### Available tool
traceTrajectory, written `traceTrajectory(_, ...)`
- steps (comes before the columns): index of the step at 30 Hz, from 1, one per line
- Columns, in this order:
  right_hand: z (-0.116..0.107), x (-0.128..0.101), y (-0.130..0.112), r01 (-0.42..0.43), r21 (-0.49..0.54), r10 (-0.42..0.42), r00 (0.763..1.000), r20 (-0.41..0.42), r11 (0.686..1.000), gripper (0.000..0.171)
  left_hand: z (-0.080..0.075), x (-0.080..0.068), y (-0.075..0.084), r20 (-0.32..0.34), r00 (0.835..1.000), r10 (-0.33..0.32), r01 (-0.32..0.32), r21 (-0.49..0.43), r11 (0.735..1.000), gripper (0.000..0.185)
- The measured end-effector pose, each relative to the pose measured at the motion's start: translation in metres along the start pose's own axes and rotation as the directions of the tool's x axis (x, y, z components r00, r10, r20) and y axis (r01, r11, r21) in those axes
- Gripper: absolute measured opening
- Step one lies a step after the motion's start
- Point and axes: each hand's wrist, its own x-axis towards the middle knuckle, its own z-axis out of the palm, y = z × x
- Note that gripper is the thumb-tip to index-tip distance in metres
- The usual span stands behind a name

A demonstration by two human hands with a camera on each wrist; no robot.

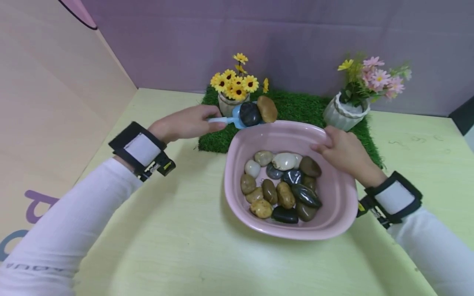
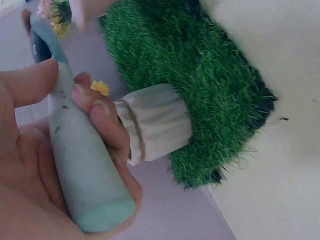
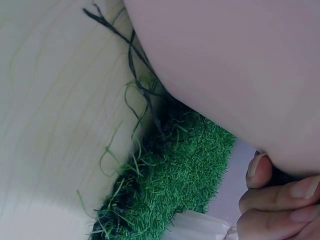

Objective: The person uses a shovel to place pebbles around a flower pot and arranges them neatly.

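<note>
Your left hand (image 1: 185, 122) grips a smooth, matt blue plastic scoop (image 2: 82, 165), lightly speckled along its handle. The two stones (image 1: 258, 111) it carries look polished, one dark and glossy, one tan. Your right hand (image 1: 344, 154) holds the rim of a glossy pink basin (image 1: 335, 197), smooth like glazed ceramic or hard plastic. The pebbles (image 1: 283, 191) inside shine as if wet. Behind lies a rough, fibrous artificial grass mat (image 1: 296, 107). The ribbed pale pot (image 2: 155, 127) looks matt, tied with coarse twine. The table (image 1: 177, 238) shows a smooth, light wood-grain finish.

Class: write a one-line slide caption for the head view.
Left hand lifts two stones on a blue scoop; right hand grips the pink bowl.
</note>
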Motion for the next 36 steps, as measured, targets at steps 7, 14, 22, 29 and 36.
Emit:
traceTrajectory(7, 0.0, 0.0, 0.0, 0.0, -0.003, 0.0, 1.0, 0.0, 1.0, 0.034, -0.001, -0.001, -0.005, -0.045, 0.999, -0.009, 0.01, 0.04, 0.999, 0.029)
traceTrajectory(14, -0.001, 0.0, 0.0, 0.0, -0.007, 0.0, 1.0, -0.005, 1.0, 0.034, -0.001, -0.002, -0.012, -0.076, 0.997, -0.017, 0.027, 0.141, 0.99, 0.036)
traceTrajectory(22, 0.0, 0.0, 0.0, -0.014, 0.01, 0.014, 1.0, 0.009, 1.0, 0.033, -0.006, -0.006, -0.027, -0.128, 0.991, -0.039, 0.062, 0.173, 0.983, 0.036)
traceTrajectory(29, 0.0, 0.001, 0.001, -0.013, 0.001, 0.013, 1.0, 0.011, 1.0, 0.033, -0.011, -0.009, -0.036, -0.144, 0.986, -0.08, 0.106, 0.184, 0.977, 0.037)
traceTrajectory(36, 0.0, 0.0, 0.001, -0.015, -0.002, 0.015, 1.0, 0.009, 1.0, 0.033, -0.014, -0.011, -0.041, -0.139, 0.986, -0.093, 0.118, 0.184, 0.976, 0.039)
